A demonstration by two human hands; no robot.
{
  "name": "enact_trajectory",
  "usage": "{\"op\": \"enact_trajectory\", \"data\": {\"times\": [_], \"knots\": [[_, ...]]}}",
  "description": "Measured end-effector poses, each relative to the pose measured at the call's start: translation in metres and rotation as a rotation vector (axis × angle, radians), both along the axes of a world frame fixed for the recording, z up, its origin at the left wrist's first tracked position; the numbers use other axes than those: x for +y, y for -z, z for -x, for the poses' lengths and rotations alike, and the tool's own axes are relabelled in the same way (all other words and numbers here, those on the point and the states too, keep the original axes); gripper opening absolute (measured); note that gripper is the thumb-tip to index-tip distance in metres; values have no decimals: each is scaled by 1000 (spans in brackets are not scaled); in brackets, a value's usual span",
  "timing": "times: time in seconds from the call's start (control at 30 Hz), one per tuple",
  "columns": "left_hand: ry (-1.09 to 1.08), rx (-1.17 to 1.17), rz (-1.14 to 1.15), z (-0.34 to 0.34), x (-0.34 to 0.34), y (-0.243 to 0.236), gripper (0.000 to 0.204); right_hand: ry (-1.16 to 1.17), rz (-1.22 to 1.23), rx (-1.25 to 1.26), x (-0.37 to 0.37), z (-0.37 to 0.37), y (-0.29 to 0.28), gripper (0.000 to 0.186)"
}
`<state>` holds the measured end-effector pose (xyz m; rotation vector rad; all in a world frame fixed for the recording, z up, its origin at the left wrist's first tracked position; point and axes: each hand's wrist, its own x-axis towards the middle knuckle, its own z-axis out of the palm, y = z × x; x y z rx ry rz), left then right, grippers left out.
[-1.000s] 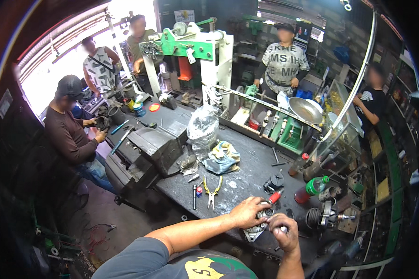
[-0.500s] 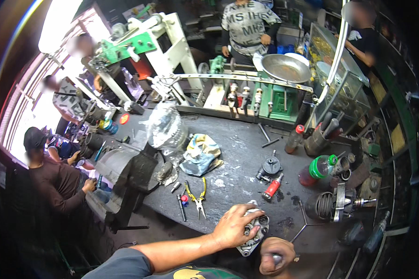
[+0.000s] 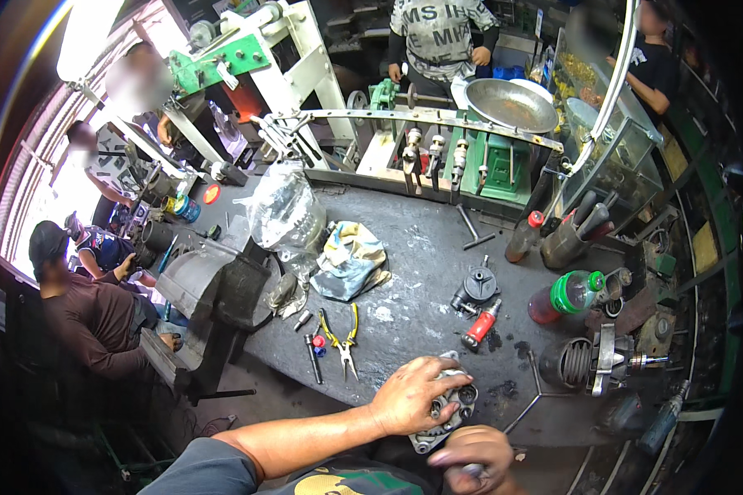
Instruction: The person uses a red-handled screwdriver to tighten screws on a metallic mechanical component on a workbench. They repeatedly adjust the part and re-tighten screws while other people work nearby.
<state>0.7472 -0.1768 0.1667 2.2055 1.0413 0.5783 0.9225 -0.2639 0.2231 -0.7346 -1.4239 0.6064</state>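
My left hand (image 3: 413, 396) rests on a silver cast metal housing (image 3: 466, 396), its fingers curled over the top and side. Just below and right of it, my right hand (image 3: 470, 454), blurred, is closed on a small metal piece (image 3: 472, 469), mostly hidden. Above the housing lie a red-bodied tool (image 3: 480, 323) and a dark round cast part (image 3: 480, 285). Left of them are yellow-handled pliers (image 3: 343, 346), a black rod (image 3: 314, 361) and a small socket (image 3: 302, 320). A three-armed wrench (image 3: 535, 389) lies to the right.
A bench vise (image 3: 198, 289), plastic bag (image 3: 285, 210) and rag (image 3: 347, 260) sit left and behind. Right are bottles (image 3: 553, 305), a tool holder (image 3: 565, 246) and a spring assembly (image 3: 604, 359). Beyond stand a white-green frame (image 3: 305, 58), a pan (image 3: 510, 107) and several people (image 3: 91, 330).
The head view has tilted and turned, shifting the scene. My right hand has moved down from beside the housing, while my left stays on it. The left co-worker's hand has moved lower.
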Motion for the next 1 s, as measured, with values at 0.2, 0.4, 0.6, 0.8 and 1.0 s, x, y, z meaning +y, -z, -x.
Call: {"op": "enact_trajectory", "data": {"times": [0.2, 0.4, 0.6, 0.8, 1.0], "knots": [[-162, 40, -17, -2, -14, 0, 58, -195, 117, -105, 18, -6, -3, 21], [59, 33, 26, 8, 5, -8, 55, -1321, 376, -53, 72, -44, 17, 20], [-275, 49, -51, 0, -29, -3, 52, 289, -40, 61, -23, 31, 37, 19], [-222, 0, -48, -6, -16, 10, 53, 71, 60, -214, 1, 12, 28, 26], [-239, -2, -54, -3, -20, 4, 58, 52, 134, -204, -1, 9, 30, 30]]}}
